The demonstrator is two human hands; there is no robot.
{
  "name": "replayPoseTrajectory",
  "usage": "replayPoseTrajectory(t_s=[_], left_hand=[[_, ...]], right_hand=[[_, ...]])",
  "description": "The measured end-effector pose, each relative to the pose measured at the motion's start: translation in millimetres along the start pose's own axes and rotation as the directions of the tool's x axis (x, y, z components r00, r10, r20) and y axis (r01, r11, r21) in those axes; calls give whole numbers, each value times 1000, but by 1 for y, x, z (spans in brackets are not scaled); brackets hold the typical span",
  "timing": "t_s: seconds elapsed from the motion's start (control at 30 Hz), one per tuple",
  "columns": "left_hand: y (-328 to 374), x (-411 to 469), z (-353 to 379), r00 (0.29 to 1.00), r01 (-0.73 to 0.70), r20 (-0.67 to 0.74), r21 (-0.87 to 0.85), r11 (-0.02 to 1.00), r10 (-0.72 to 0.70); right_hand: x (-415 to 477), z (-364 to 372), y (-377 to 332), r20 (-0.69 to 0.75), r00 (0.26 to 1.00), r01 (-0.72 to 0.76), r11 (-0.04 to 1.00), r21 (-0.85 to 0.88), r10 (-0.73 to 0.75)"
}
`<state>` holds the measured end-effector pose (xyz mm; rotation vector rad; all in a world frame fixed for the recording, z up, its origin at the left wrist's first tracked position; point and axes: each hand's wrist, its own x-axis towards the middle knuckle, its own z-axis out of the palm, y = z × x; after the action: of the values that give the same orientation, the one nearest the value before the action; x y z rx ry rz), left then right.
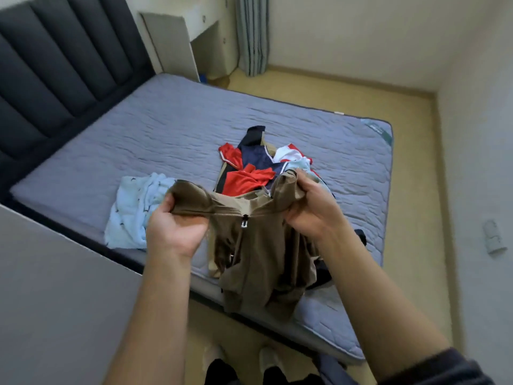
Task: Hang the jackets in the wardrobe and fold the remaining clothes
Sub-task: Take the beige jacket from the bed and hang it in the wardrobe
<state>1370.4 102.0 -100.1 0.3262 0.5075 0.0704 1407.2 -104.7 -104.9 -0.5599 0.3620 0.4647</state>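
Observation:
A brown zip-up jacket (258, 262) hangs in the air over the near edge of the bed, its zip pull showing at the collar. My left hand (175, 229) grips the left side of the collar and my right hand (308, 209) grips the right side. Behind it on the mattress lies a heap of red, navy and white clothes (249, 170). A light blue garment (133, 212) lies crumpled to the left of my left hand.
The grey quilted mattress (166, 129) fills the middle, with a dark padded headboard (55, 65) at the left. A grey panel (55, 301) stands at the near left. Pale cabinets (194, 37) and a curtain (252, 34) are at the back. Yellow floor runs along the right.

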Motion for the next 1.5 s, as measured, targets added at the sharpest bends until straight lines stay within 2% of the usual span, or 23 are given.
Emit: replayPoseTrajectory(t_s=[0.1, 0.17, 0.23, 0.5, 0.57, 0.63, 0.8, 1.03, 1.13, 1.27, 1.37, 1.5], left_hand=[[19, -39, -7, 994, -105, 23, -20, 994, 105], [32, -70, -13, 979, -201, 24, -16, 980, 201], [46, -102, -21, 959, -284, 8, -51, 957, 285], [105, -260, -99, 810, -581, -100, -275, 766, 578], [110, -311, -128, 749, -660, -149, -251, 708, 646], [110, -351, -148, 717, -696, -193, -238, 677, 669], [84, -491, -220, 566, -824, -312, -244, 511, 764], [22, -674, -301, 317, -941, -477, -266, 209, 820], [-3, -738, -326, 165, -973, -534, -225, 49, 829], [-30, -803, -354, -35, -985, -656, -107, -139, 754], [-41, -843, -376, -143, -965, -740, -45, -260, 657], [-47, -896, -404, -279, -927, -775, 63, -369, 567]], right_hand=[[-19, 30, 13, 146, 985, -96, 995, 17, 93], [-31, 51, 28, 239, 956, -187, 981, 59, 168], [-46, 72, 46, 296, 921, -273, 962, 24, 254], [-129, 131, 162, 368, 765, -493, 848, -196, 529], [-158, 136, 202, 339, 730, -523, 804, -281, 593], [-181, 136, 231, 338, 686, -562, 764, -317, 644], [-282, 123, 326, 361, 485, -682, 603, -414, 797], [-444, 93, 440, 265, 225, -690, 345, -636, 938], [-505, 81, 479, 213, 166, -666, 269, -695, 963], [-575, 63, 532, 107, 58, -604, 121, -788, 993], [-619, 46, 575, -9, 10, -510, -3, -860, 1000], [-680, 29, 634, -75, -64, -446, -96, -890, 995]])
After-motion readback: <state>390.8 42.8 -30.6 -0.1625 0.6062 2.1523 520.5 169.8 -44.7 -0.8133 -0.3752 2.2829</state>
